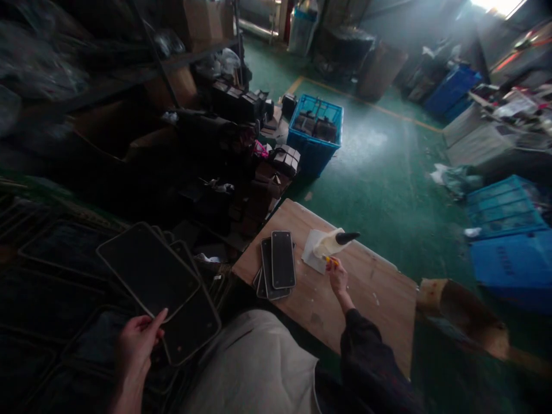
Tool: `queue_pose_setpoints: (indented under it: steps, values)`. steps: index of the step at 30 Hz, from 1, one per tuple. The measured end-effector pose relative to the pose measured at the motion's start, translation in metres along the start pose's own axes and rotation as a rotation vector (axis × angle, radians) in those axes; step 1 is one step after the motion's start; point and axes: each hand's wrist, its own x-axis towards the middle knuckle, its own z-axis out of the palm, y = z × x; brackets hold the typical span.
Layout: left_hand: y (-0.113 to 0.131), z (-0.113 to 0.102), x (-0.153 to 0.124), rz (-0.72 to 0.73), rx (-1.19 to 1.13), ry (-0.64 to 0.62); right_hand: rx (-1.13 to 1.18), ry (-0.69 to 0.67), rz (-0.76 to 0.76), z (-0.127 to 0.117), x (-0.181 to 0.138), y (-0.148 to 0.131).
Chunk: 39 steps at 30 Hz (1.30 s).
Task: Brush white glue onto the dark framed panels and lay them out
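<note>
At the lower left, my left hand point(140, 345) pinches the near edge of a dark rectangular panel point(149, 270) with rounded corners and a pale rim, thumb on top. Similar panels lie under and behind it; whether the hand grips more than one I cannot tell. My right hand point(338, 279) is closed over the wooden table on a small yellow object point(331, 260), its kind too small to make out. Just beyond the fingers, a whitish bottle-like container point(328, 242) with a black pointed tip stands on a pale square sheet point(311, 253). Left of it sits a stack of dark panels point(283, 261).
The wooden table point(383, 293) has an open cardboard box point(466, 316) beyond its right end. Past its far side stands a blue crate point(314, 126) with dark items. Cluttered shelving point(107, 80) runs along the left. More blue bins point(513, 253) are at the right.
</note>
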Motion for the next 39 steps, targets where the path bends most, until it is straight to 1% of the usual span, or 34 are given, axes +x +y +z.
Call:
queue_pose_setpoints:
  steps: [3, 6, 10, 12, 14, 17, 19, 21, 24, 26, 28, 30, 33, 35, 37, 39]
  values:
    - [0.001, -0.002, 0.001, -0.034, -0.035, 0.043, -0.015, -0.039, 0.01, 0.014, 0.024, 0.017]
    - [0.011, -0.008, -0.001, -0.027, -0.136, 0.03, -0.029, -0.078, 0.017, 0.03, 0.043, 0.032]
    - [0.039, -0.015, -0.015, -0.049, -0.408, -0.102, -0.045, -0.113, 0.032, 0.049, 0.061, 0.049]
    - [0.052, -0.014, -0.023, -0.028, -0.511, -0.113, -0.052, -0.127, 0.041, 0.055, 0.068, 0.055]
    - [0.058, -0.01, -0.029, -0.031, -0.544, -0.1, -0.058, -0.142, 0.052, 0.06, 0.073, 0.059]
    - [0.053, -0.001, -0.031, -0.142, -0.499, -0.131, -0.064, -0.164, 0.068, 0.064, 0.077, 0.062]
    - [0.047, 0.003, -0.03, -0.213, -0.467, -0.106, -0.066, -0.174, 0.071, 0.063, 0.078, 0.061]
    - [0.046, 0.005, -0.031, -0.223, -0.459, -0.076, -0.068, -0.172, 0.068, 0.06, 0.077, 0.059]
    - [0.052, 0.003, -0.038, -0.139, -0.505, -0.097, -0.077, -0.165, 0.055, 0.051, 0.073, 0.054]
    - [0.058, 0.0, -0.044, -0.055, -0.539, -0.107, -0.086, -0.178, 0.049, 0.044, 0.068, 0.052]
    - [0.057, -0.002, -0.049, -0.009, -0.558, -0.119, -0.089, -0.201, 0.044, 0.037, 0.061, 0.051]
    - [0.05, -0.003, -0.051, -0.049, -0.555, -0.151, -0.077, -0.219, 0.039, 0.032, 0.053, 0.05]
    - [0.028, -0.001, -0.049, -0.194, -0.505, -0.181, -0.031, -0.228, 0.033, 0.025, 0.042, 0.048]
    - [0.016, -0.001, -0.045, -0.257, -0.465, -0.183, 0.017, -0.22, 0.04, 0.021, 0.037, 0.047]
    - [0.009, 0.0, -0.043, -0.27, -0.45, -0.173, 0.079, -0.199, 0.059, 0.017, 0.033, 0.045]
    - [0.01, 0.0, -0.044, -0.267, -0.438, -0.162, 0.157, -0.164, 0.09, 0.015, 0.033, 0.042]
